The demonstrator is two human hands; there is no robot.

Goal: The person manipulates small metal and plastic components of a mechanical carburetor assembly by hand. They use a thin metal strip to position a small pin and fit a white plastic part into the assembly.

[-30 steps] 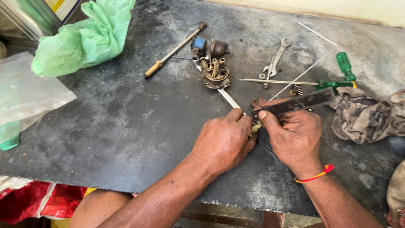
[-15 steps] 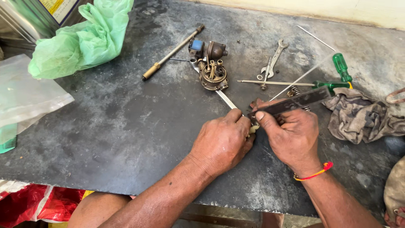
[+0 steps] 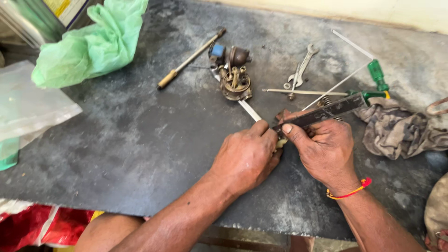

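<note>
Dark, scuffed stone makes up the tabletop [image 3: 116, 154], and both hands meet near its middle-right. The left hand [image 3: 245, 156] lies knuckles-up, its fingers curled down and its thumb stretched toward the right hand [image 3: 322, 147]. The right hand is clamped on a flat metal file [image 3: 326, 111], thumb pressed on the near end of the blade, the rest of the bar running up and to the right past the fingers. Between the two hands, just under the file's near end, a small brass-coloured piece [image 3: 280, 143] shows only as a sliver; the left hand's fingers seem closed around it, though most of it is hidden. The hands touch, or nearly so, at that spot. A thin red and yellow thread band [image 3: 350, 191] circles the right wrist.

Just beyond the left hand a pale flat strip [image 3: 249, 110] lies slanted, leading up toward a rusty small mechanical assembly [image 3: 234, 79] with a blue part at its upper left. Left of that rests a long tool with a wooden handle [image 3: 189, 59]. To the right of the assembly lie a small open-ended spanner [image 3: 301, 70], a thin metal rod [image 3: 305, 92] and a green-handled screwdriver [image 3: 377, 74]. A crumpled grey rag [image 3: 401, 128] sits right of the right hand. At the far left, well apart from the hands, are a green plastic bag [image 3: 91, 44] and a clear plastic bag [image 3: 30, 105].
</note>
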